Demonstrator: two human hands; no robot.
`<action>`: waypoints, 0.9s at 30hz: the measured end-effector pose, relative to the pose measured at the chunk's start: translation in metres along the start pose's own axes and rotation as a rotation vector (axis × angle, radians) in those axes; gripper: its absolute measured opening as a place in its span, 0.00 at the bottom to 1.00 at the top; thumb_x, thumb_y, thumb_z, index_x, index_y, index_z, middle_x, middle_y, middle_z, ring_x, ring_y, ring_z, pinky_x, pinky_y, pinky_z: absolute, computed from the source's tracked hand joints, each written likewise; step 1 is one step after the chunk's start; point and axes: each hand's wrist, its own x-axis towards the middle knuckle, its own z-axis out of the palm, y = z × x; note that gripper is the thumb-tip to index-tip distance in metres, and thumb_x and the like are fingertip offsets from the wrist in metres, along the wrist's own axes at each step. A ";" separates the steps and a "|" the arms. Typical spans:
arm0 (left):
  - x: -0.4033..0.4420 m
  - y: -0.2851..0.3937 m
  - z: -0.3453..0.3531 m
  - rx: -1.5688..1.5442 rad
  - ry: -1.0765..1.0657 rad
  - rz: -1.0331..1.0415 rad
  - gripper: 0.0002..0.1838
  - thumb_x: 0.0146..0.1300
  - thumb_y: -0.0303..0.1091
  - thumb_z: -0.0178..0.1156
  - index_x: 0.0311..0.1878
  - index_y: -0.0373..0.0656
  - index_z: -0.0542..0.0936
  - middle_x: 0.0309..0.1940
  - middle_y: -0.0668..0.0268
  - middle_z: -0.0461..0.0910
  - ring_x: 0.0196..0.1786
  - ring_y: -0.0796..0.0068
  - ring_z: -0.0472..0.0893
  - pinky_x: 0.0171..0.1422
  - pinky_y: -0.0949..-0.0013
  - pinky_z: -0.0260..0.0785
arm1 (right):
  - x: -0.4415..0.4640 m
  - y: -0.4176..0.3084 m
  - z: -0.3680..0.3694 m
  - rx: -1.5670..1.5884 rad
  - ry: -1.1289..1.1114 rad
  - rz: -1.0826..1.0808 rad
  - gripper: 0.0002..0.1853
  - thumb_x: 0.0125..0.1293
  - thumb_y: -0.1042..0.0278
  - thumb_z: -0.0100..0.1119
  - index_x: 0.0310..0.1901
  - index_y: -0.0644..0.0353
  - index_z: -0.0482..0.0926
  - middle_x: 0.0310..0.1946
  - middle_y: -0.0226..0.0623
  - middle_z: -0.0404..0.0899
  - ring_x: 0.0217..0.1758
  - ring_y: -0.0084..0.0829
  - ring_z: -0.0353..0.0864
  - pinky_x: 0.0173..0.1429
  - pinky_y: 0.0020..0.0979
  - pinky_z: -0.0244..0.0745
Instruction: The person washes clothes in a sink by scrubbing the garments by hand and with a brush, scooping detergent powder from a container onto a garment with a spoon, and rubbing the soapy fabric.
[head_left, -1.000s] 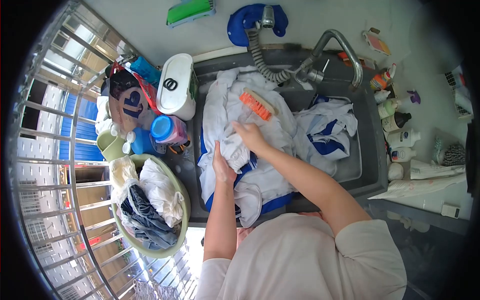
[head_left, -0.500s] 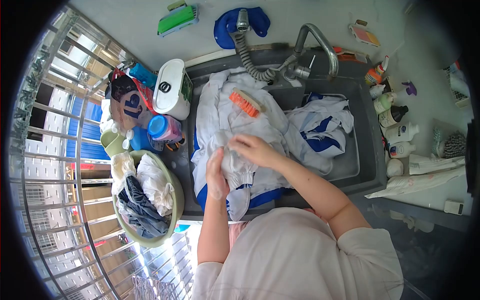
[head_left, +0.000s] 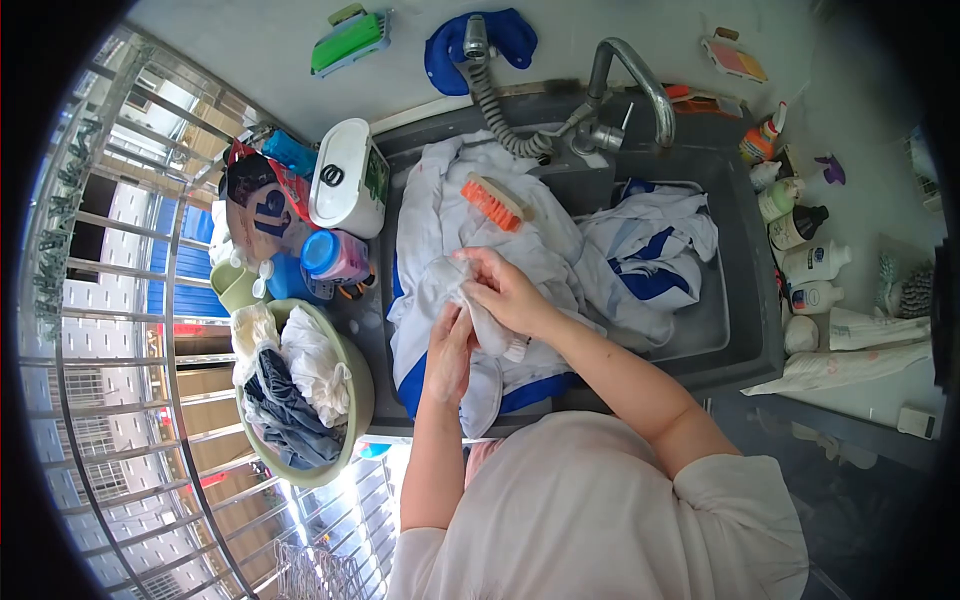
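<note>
A wet white garment with blue parts (head_left: 430, 215) is spread over the left part of the grey sink (head_left: 740, 250). My left hand (head_left: 450, 355) is closed on a bunched fold of it near the front. Just to the right and above, my right hand (head_left: 505, 295) pinches the same soapy fold, its fingers bent round the cloth. An orange-bristled brush (head_left: 493, 203) lies on the garment beyond both hands. Another white and blue piece of clothing (head_left: 655, 250) sits in the right basin.
Left of the sink stand a white lidded tub (head_left: 346, 180), a blue-lidded jar (head_left: 335, 256) and a green basin (head_left: 362, 390) of clothes. A curved faucet (head_left: 660, 100) and a coiled hose (head_left: 500, 120) rise behind. Several bottles (head_left: 815, 262) line the right side.
My right hand has closed on the cloth after being partly raised, and my left hand has turned inward onto it. The fold is now gathered up between them. The view has shifted slightly.
</note>
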 end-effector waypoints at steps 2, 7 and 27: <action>0.007 -0.003 0.001 -0.040 0.027 0.032 0.10 0.72 0.39 0.53 0.48 0.44 0.75 0.37 0.74 0.77 0.36 0.85 0.71 0.43 0.75 0.62 | -0.005 -0.001 -0.006 -0.238 0.039 -0.070 0.20 0.68 0.77 0.54 0.61 0.61 0.69 0.36 0.30 0.75 0.39 0.19 0.74 0.46 0.24 0.71; 0.013 -0.006 -0.014 -0.079 0.055 0.113 0.07 0.71 0.39 0.54 0.39 0.48 0.73 0.35 0.75 0.74 0.39 0.85 0.69 0.47 0.75 0.59 | -0.013 0.005 -0.024 -0.732 0.166 -0.291 0.13 0.68 0.71 0.56 0.52 0.64 0.75 0.36 0.43 0.76 0.38 0.42 0.77 0.47 0.35 0.73; 0.047 -0.023 -0.001 -0.247 0.380 0.161 0.29 0.73 0.60 0.45 0.45 0.38 0.76 0.36 0.64 0.79 0.38 0.72 0.80 0.41 0.67 0.74 | 0.009 0.025 0.020 -0.929 0.391 -0.025 0.14 0.60 0.61 0.68 0.23 0.59 0.77 0.18 0.45 0.76 0.21 0.45 0.79 0.27 0.40 0.71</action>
